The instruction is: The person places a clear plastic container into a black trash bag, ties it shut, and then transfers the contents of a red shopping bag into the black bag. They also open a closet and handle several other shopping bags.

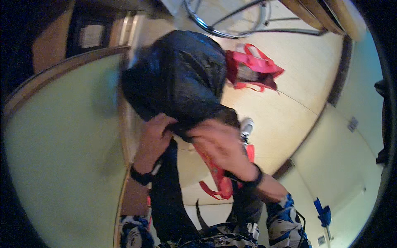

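Note:
A large, puffed-out black bag or garment (pixel 176 74) of thin, slightly shiny material fills the space before me. My left hand (pixel 156 131) pinches its near edge at the left, fingers bent. My right hand (pixel 218 142) is blurred and grips the same edge, close beside the left. Just under my right palm, a red piece with a strap (pixel 218 179) hangs down between my legs. Whether my right hand also holds it, I cannot tell. Both wrists wear dark bands.
An open red tote bag (pixel 257 66) rests on the pale floor beyond the black material. A chrome-framed chair (pixel 226 32) stands behind it. A green panel (pixel 68 148) with wooden trim borders the left. Along the right wall (pixel 328 155) leans a blue-topped stick (pixel 324 214). A white shoe (pixel 247 126) shows ahead.

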Action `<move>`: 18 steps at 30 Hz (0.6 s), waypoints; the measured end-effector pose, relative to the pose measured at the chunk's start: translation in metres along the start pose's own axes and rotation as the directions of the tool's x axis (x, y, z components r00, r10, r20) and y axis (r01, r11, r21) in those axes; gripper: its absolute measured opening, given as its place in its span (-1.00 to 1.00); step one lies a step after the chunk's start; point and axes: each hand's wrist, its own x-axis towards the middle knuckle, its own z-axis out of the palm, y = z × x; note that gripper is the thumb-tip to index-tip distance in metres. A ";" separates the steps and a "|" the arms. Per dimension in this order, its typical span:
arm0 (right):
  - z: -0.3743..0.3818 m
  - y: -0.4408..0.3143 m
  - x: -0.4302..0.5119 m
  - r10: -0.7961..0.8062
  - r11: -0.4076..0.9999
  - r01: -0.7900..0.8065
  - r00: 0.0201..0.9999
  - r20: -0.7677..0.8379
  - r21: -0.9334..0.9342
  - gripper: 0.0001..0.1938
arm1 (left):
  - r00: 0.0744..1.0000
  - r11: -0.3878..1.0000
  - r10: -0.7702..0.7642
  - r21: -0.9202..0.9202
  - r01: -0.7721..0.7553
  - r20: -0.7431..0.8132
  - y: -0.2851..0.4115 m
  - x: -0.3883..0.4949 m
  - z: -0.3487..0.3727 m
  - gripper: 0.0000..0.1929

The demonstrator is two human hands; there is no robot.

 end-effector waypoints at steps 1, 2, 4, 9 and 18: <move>-0.015 0.001 -0.004 -0.257 0.958 0.211 0.931 -0.258 -0.193 -0.84 | 0.996 0.997 -0.062 -0.043 0.059 -0.061 -0.001 -0.003 0.001 -0.75; -0.040 0.001 -0.015 0.037 0.999 -0.046 0.933 -0.359 -0.018 -0.70 | 0.984 0.987 -0.127 -0.114 0.112 -0.127 -0.002 -0.006 0.003 -0.76; -0.074 0.029 -0.017 0.110 0.939 -0.261 0.847 -0.520 -0.226 -0.47 | 0.949 0.953 -0.205 -0.272 0.137 -0.241 -0.002 -0.009 0.010 -0.78; -0.041 0.096 -0.014 0.152 0.667 -0.193 0.981 -0.123 -0.720 -0.17 | 0.822 0.602 -0.525 -0.779 0.177 -0.219 -0.002 -0.017 0.044 -0.76; 0.029 0.080 0.066 -0.164 0.766 0.173 0.984 0.072 -0.619 -0.34 | 0.899 0.791 -0.374 -0.585 0.181 -0.228 -0.006 -0.005 0.062 -0.75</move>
